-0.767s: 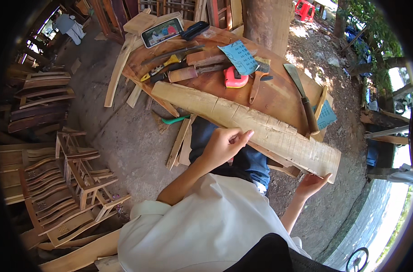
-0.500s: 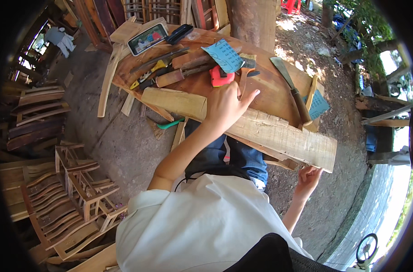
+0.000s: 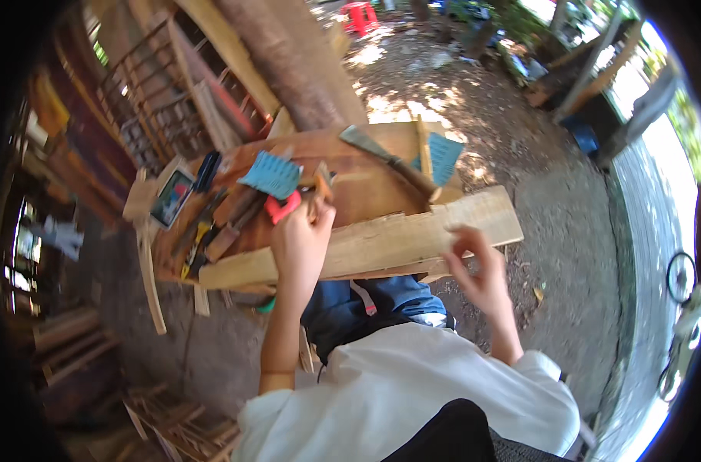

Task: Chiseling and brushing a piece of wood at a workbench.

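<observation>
A long pale plank (image 3: 381, 242) lies along the near edge of the wooden work table (image 3: 366, 189). Across it reaches my left hand (image 3: 300, 239), its fingers closed at the lower end of an orange-handled tool (image 3: 323, 183); blur hides the tool's exact kind. Right beside those fingers is a red tape measure (image 3: 282, 206), partly under blue sandpaper (image 3: 272, 175). My right hand (image 3: 481, 273) hovers near the plank's right end, fingers bent and thumb apart, with nothing seen in it.
A broad-bladed knife (image 3: 393, 163) lies at the table's right, by a wood strip (image 3: 424, 150) and more sandpaper (image 3: 445, 158). At left are a yellow cutter (image 3: 199, 239), wooden-handled tools (image 3: 226, 240) and a phone (image 3: 173, 196). A tree trunk (image 3: 296, 61) stands behind.
The view has turned. My right hand has left the plank's right end and risen over it. My left fingers have closed at the orange-handled tool; the plank lies nearer the table's edge line.
</observation>
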`<state>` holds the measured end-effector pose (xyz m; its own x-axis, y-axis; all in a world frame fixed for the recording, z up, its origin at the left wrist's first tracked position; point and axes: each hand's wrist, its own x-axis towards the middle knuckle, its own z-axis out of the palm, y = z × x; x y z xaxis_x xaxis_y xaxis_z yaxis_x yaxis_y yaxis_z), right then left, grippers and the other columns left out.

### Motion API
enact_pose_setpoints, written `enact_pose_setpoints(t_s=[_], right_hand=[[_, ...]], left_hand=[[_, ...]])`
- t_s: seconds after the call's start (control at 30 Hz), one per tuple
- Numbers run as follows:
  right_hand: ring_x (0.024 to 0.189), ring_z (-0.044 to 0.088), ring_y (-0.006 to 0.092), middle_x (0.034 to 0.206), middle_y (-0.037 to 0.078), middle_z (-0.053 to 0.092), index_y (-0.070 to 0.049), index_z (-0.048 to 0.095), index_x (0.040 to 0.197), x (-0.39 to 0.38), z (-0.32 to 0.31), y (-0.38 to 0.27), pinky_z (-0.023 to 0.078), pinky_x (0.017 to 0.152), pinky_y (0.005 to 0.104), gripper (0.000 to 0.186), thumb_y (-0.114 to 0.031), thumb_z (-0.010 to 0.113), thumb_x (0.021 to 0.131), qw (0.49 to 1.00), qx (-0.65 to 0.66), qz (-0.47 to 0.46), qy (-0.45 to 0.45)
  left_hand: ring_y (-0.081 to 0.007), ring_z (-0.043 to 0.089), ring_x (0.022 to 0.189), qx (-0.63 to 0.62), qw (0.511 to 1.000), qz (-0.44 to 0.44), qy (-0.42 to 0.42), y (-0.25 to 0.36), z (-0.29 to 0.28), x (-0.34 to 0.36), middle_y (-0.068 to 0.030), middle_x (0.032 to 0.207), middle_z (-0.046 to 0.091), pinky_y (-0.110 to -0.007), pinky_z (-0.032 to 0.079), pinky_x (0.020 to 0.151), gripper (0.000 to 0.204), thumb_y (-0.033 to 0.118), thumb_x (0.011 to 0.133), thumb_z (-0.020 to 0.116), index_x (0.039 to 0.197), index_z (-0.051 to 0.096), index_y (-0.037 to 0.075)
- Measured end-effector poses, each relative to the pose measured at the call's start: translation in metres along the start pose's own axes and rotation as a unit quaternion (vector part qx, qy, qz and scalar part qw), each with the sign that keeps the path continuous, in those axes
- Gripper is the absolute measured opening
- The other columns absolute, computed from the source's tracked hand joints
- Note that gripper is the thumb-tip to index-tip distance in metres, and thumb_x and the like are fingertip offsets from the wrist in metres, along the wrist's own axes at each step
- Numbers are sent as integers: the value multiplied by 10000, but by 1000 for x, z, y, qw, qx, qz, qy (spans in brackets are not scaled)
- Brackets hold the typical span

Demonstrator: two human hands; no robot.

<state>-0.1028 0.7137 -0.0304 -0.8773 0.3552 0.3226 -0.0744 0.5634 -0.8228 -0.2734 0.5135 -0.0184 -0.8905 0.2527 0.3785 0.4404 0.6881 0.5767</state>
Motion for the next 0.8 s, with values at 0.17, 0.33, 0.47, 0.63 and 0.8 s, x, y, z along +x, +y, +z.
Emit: enact_pose_setpoints(t_s=[0.17, 0.33, 0.47, 0.63, 0.8], right_hand=[[833, 581, 305, 1029, 145, 563, -68, 423, 1345, 43, 69, -28, 479, 725, 395, 652, -132, 692, 755, 975, -27, -198, -96], [880, 594, 283, 1026, 125, 577, 5, 577, 1044, 51, 141, -39, 477, 713, 378, 297, -179, 596, 811, 939, 7, -328, -107], [768, 627, 265, 906, 123, 624, 31, 596, 963, 47, 137, -14, 499, 672, 349, 188, -114, 593, 843, 978, 64, -190, -58], [616, 577, 119, 709, 57, 620, 14, 625, 944, 34, 36, 23, 462, 553, 275, 164, -126, 543, 917, 993, 78, 17, 83], [662, 555, 41, 784, 33, 634, 18, 660, 953, 27, -63, 97, 425, 555, 174, 256, -212, 549, 935, 945, 73, 80, 308]], left_hand=[[-334, 511, 488, 29, 996, 74, 39, 39, -47, -52, -131, 532, 501, -423, 382, 469, 334, 219, 810, 634, 576, 480, 38], [-188, 375, 380, 15, 983, 180, 27, 35, -54, -73, -68, 454, 358, -351, 289, 405, 265, 110, 759, 687, 585, 508, 24], [-237, 521, 576, -59, 991, 121, -4, 21, -36, -70, -48, 639, 529, -391, 405, 626, 243, 217, 772, 727, 749, 541, 61], [-334, 464, 1145, -91, 994, 57, -29, -21, -4, -90, -141, 1197, 510, -460, 343, 986, 353, 200, 814, 676, 1106, 546, 52], [-344, 395, 1252, -60, 997, 53, -15, -44, 10, -102, -128, 1287, 462, -543, 254, 1058, 377, 217, 830, 658, 1157, 533, 79]])
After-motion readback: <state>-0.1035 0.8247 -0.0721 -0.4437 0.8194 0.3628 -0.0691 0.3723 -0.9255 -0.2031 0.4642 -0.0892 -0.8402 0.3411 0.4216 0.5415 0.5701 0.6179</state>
